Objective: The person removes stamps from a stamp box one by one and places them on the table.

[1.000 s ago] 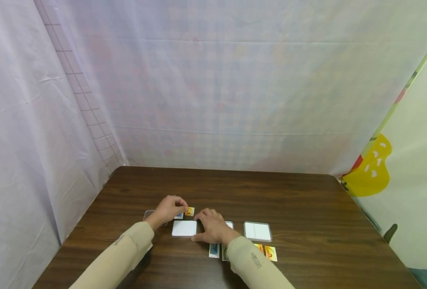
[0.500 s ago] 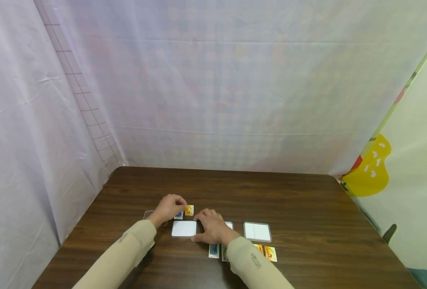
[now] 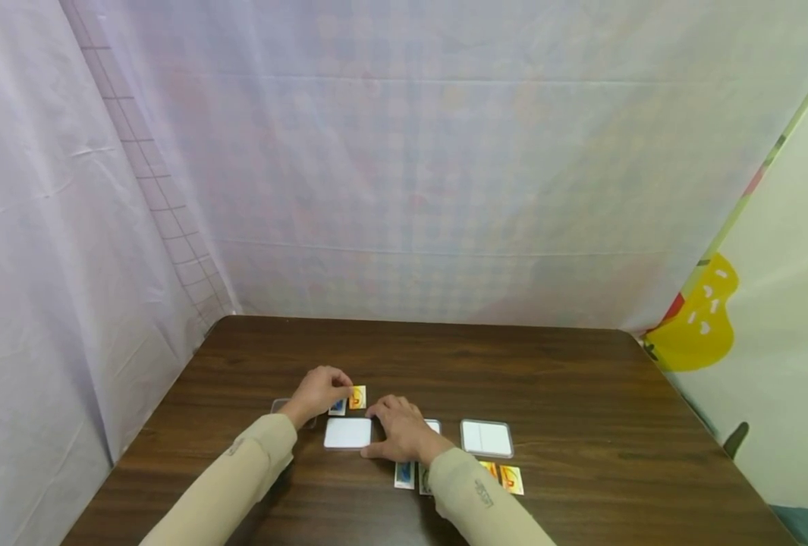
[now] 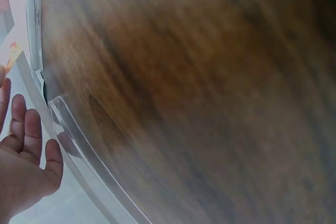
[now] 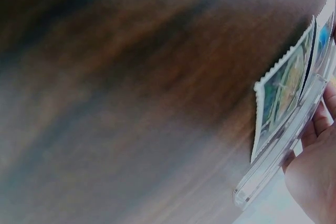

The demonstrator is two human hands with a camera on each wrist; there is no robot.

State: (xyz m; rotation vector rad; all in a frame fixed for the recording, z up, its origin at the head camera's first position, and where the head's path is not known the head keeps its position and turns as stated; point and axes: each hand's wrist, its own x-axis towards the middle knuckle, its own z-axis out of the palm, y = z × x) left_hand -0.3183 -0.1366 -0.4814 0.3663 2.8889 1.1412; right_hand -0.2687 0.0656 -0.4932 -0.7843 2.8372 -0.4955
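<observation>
My left hand [image 3: 317,396] pinches a small yellow-orange postage stamp [image 3: 358,396] by its left edge, beyond a white card [image 3: 347,433]. Beneath those fingers a blue stamp [image 3: 337,408] lies partly covered. In the left wrist view the other fingers [image 4: 32,129] of this hand spread loosely near a clear plastic lid or case [image 4: 100,171]. My right hand [image 3: 404,431] rests at the card's right side, fingers extended and thumb by its near corner. It covers most of a second white card [image 3: 434,425]. The right wrist view shows a perforated green stamp [image 5: 283,90] beside a clear case [image 5: 278,156].
A third clear case with a white insert [image 3: 487,438] lies to the right. Nearer the body are a blue stamp [image 3: 404,475] and yellow-orange stamps [image 3: 510,479], some partly behind the right sleeve [image 3: 475,493]. White curtains [image 3: 404,189] hang beyond the brown table [image 3: 513,364].
My left hand has shifted slightly away from the body, and the yellow-orange stamp has tipped up a little with it. The right hand has stayed in place.
</observation>
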